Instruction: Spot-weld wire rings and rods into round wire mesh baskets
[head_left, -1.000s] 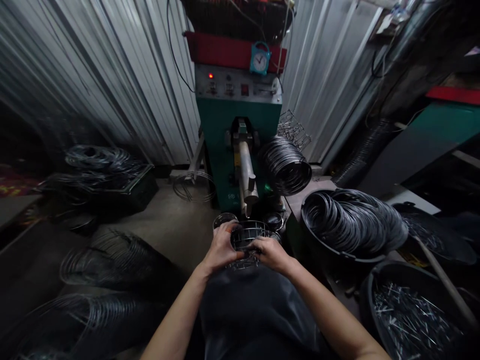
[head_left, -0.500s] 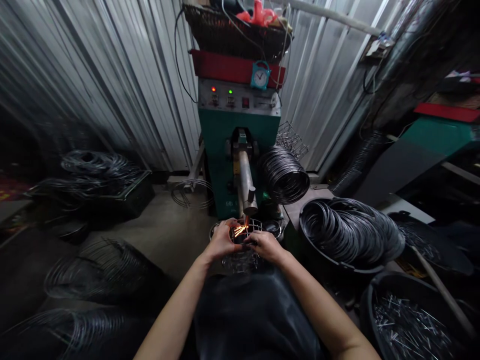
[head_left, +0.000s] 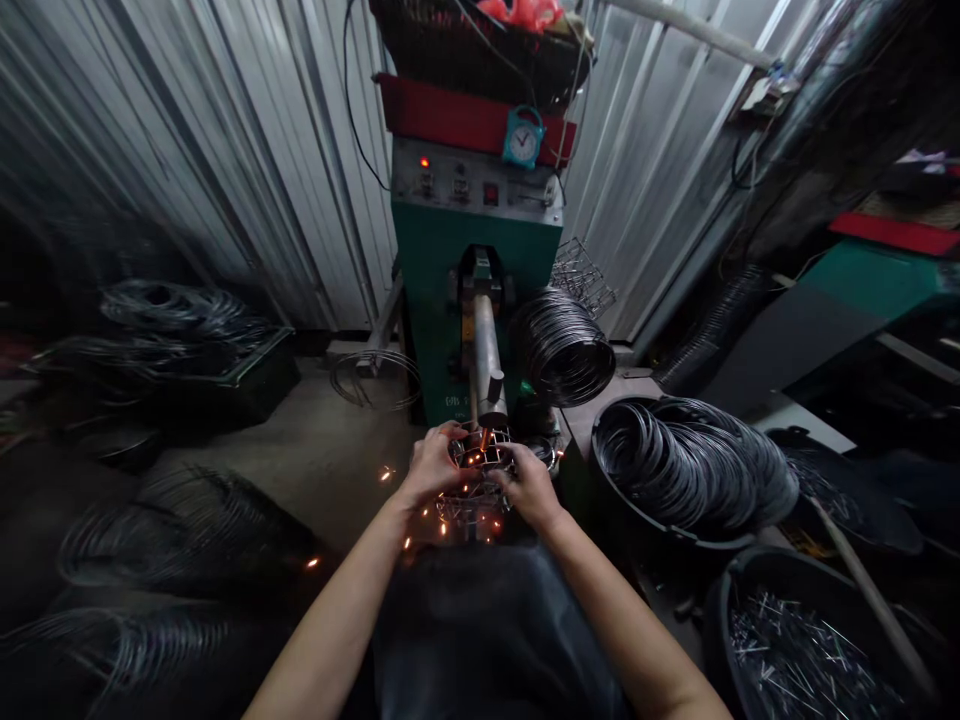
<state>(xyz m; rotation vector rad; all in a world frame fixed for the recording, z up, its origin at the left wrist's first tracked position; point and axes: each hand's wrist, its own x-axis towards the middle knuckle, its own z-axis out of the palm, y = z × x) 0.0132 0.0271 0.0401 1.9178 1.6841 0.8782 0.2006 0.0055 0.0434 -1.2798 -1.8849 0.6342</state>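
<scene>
A small round wire basket (head_left: 480, 472) sits under the tip of the green welding machine's arm (head_left: 486, 350). My left hand (head_left: 429, 465) grips its left side and my right hand (head_left: 529, 485) grips its right side, fingers curled round the wires. Orange sparks scatter from the basket down toward my dark apron (head_left: 487, 640) and the floor.
A black tub of wire rings (head_left: 694, 470) stands to the right, with a tub of short wire pieces (head_left: 810, 650) nearer me. A coil of rings (head_left: 562, 345) hangs beside the machine. Stacks of wire frames (head_left: 180, 540) lie on the floor at left. Corrugated metal walls stand behind.
Sparks at the weld point have spread outward and down over the basket and floor. Both hands stay on the basket, shifted slightly left. The machine's green light is off again.
</scene>
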